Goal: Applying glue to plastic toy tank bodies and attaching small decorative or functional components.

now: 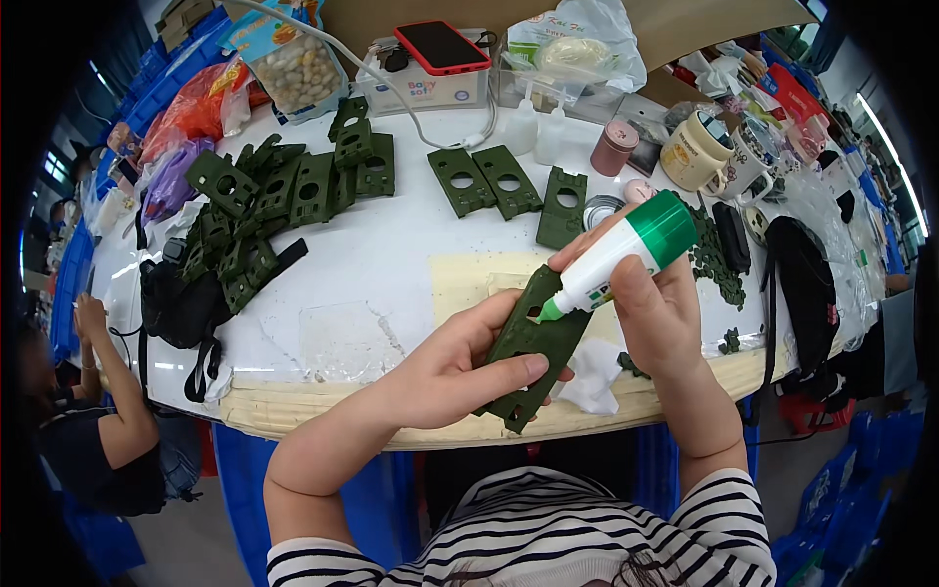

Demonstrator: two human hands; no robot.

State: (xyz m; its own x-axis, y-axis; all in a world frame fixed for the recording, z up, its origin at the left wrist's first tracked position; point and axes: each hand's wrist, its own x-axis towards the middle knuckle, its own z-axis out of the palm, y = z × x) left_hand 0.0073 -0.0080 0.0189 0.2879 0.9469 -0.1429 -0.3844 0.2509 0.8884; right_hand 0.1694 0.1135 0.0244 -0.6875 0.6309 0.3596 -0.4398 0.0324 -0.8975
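My left hand grips a flat dark green plastic part with holes in it, tilted above the near table edge, thumb across its face. My right hand is closed around a white glue bottle with a green base, held nozzle down. Its green tip is at the part's surface near a hole; whether it touches, I cannot tell. Beyond my hands lie similar loose green parts, and a heap of more is to the left. A crumpled white tissue lies under my right hand.
A black bag with straps sits at the left. Small green pieces are piled at the right, near a black case, cups and a pink jar. A red-cased phone rests on a box. Another person sits at the left.
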